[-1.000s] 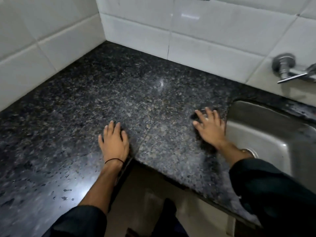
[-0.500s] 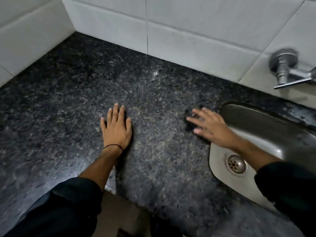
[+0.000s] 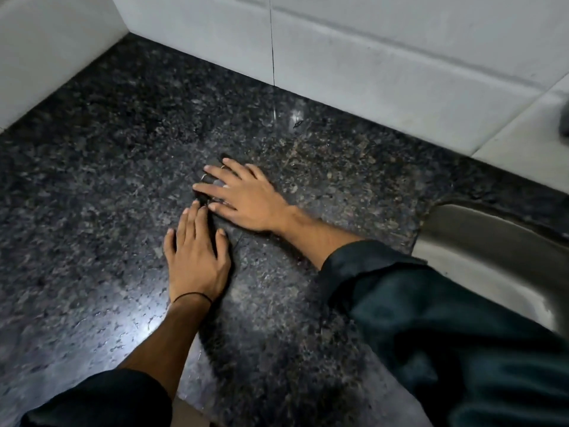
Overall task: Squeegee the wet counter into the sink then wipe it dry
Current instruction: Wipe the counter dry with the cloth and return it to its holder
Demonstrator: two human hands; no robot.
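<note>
Non-task items, each placed against the back wall:

1. Back wall of large glossy white rectangular ceramic tiles (image 3: 400,72), spanning the top of my view.
2. Thin dark vertical grout joint (image 3: 272,41), set in the back wall left of its middle.
3. Side wall of matching white tiles (image 3: 46,57), meeting the back wall at its left corner.
4. Blurred grey object (image 3: 565,118) at the back wall's right end; cannot identify it.
5. Thin black thread band (image 3: 192,295) round my wrist, well short of the back wall.
6. My dark green fabric sleeve (image 3: 446,334), farthest from the back wall.
</note>
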